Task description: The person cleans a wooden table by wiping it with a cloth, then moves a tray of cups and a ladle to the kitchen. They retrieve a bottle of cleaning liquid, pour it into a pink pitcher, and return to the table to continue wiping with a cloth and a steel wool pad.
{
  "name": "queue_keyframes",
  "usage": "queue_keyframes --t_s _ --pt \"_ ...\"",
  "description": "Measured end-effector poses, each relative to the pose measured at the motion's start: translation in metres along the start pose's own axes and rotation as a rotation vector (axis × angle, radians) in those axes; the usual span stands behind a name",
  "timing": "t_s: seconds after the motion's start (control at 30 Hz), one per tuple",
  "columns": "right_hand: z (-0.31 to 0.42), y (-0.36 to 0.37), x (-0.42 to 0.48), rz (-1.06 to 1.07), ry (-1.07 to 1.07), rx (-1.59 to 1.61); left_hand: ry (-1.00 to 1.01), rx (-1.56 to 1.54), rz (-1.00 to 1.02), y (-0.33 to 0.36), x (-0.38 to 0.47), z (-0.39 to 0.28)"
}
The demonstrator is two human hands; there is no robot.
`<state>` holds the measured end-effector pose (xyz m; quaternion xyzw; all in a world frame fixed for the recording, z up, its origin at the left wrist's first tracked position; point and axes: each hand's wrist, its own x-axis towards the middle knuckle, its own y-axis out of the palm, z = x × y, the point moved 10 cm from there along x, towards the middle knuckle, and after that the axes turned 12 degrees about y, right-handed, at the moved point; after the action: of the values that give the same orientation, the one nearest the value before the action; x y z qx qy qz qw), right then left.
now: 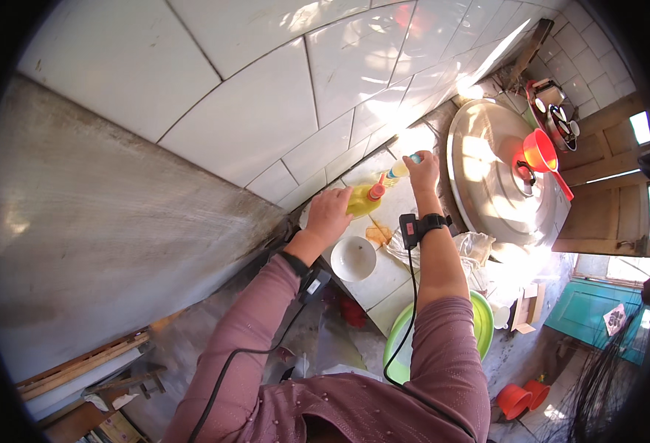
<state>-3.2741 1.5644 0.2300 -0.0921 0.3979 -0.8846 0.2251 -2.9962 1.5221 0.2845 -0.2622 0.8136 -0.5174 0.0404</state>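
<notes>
My left hand (pixel 329 213) is on a yellow plastic bottle (pixel 362 200) with a red spout cap, its fingers around the bottle's near end. The bottle leans over the white tiled counter (pixel 399 274). With fingertips of my right hand (pixel 424 169) I hold the blue top of a small pale bottle (pixel 398 169), close to the wall. A white bowl (pixel 353 258) rests on the counter below my left hand. An orange-brown stain or patch (pixel 378 234) lies beside the bowl, and a crumpled clear plastic bag (pixel 473 245) is under my right forearm.
A large metal lid (pixel 477 166) lies at the right, with a red plastic dipper (pixel 539 150) on it. Behind it stands a tray of cups (pixel 560 124). A green basin (pixel 482 324) is below my right arm. Red pots (pixel 514 401) stand on the floor. Cables hang from both wrists.
</notes>
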Motion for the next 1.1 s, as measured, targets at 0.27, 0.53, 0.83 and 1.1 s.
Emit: queue_keyframes --t_s 0.27,0.53,0.83,1.1 --pt "-0.01 0.003 -0.004 0.043 -0.06 0.006 -0.136 -0.045 0.047 -0.005 0.018 0.029" --pt "0.019 -0.031 -0.06 -0.009 0.024 0.12 -0.269 -0.246 -0.041 -0.133 -0.083 0.021" --pt "0.196 0.005 -0.403 0.938 -0.493 0.509 -0.27 -0.226 -0.402 -0.317 -0.329 -0.084" --pt "0.229 0.079 -0.635 1.298 -0.369 0.329 -0.685 -0.108 -0.391 -0.383 -0.659 -0.092"
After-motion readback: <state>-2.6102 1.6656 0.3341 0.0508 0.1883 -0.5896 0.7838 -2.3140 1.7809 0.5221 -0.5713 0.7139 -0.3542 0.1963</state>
